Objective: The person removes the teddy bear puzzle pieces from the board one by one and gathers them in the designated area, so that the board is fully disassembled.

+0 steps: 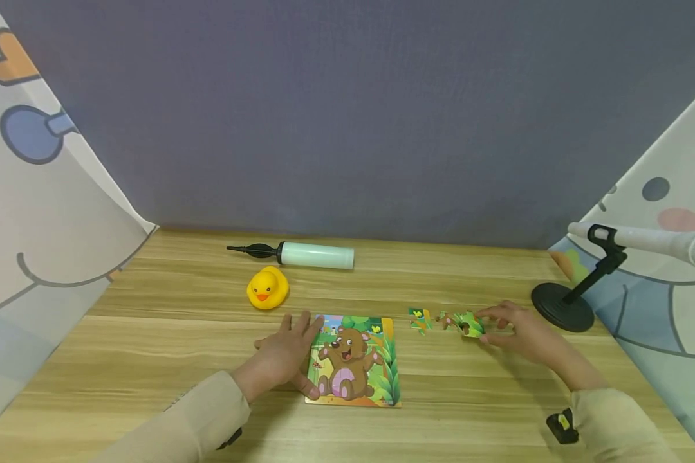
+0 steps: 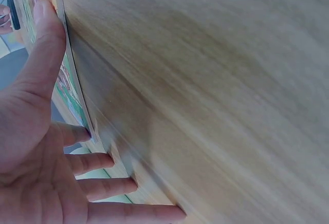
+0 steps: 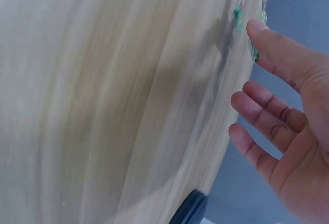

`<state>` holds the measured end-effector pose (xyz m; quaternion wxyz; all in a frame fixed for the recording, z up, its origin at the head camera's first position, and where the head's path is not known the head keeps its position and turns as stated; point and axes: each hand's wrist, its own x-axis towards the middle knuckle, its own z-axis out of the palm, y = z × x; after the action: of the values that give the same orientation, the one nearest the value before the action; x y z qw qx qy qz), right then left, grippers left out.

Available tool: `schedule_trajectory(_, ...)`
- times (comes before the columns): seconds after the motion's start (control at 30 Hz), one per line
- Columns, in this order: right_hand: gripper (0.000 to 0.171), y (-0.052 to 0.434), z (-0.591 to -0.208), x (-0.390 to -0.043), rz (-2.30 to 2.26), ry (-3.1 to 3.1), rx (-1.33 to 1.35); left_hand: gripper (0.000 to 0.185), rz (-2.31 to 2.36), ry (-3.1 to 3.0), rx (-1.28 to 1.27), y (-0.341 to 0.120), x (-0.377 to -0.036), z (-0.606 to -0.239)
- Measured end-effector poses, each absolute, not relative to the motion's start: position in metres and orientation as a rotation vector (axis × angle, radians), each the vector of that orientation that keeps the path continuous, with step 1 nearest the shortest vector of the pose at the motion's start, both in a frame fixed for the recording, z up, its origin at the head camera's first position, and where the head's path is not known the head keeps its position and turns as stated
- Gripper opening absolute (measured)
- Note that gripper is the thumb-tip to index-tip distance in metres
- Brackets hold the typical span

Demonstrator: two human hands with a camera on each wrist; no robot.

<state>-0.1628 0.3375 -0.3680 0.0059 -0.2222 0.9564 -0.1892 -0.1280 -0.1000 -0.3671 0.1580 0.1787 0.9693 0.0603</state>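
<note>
A square jigsaw puzzle [image 1: 350, 363] with a brown bear picture lies on the wooden table. My left hand [image 1: 284, 354] is spread at its left side, the thumb on the lower left corner and a fingertip at the upper left edge. In the left wrist view the other fingers of the left hand [image 2: 46, 167] reach down to the tabletop. To the right, my right hand [image 1: 512, 328] pinches a green puzzle piece [image 1: 473, 325] between thumb and forefinger. In the right wrist view the thumb partly hides this piece [image 3: 255, 52]. Its remaining fingers are loosely bent.
Loose puzzle pieces [image 1: 420, 319] lie between the puzzle and my right hand, with a brown and green one [image 1: 447, 319] beside the held piece. Behind are a yellow rubber duck [image 1: 268, 287] and a hand pump [image 1: 315, 254]. A black-based stand [image 1: 563, 307] is at right.
</note>
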Motion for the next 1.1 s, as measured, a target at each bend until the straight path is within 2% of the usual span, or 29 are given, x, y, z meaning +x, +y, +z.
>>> schedule_trajectory(0.3, 0.046, 0.353, -0.372, -0.171, -0.564, 2.977, -0.577, 0.128, 0.187, 2.754, 0.495, -0.100, -0.128, -0.366)
schedule_trajectory(1.1, 0.049, 0.357, -0.371, -0.182, -0.556, 2.867, -0.498, 0.128, 0.157, 2.757, 0.493, -0.099, -0.129, -0.367)
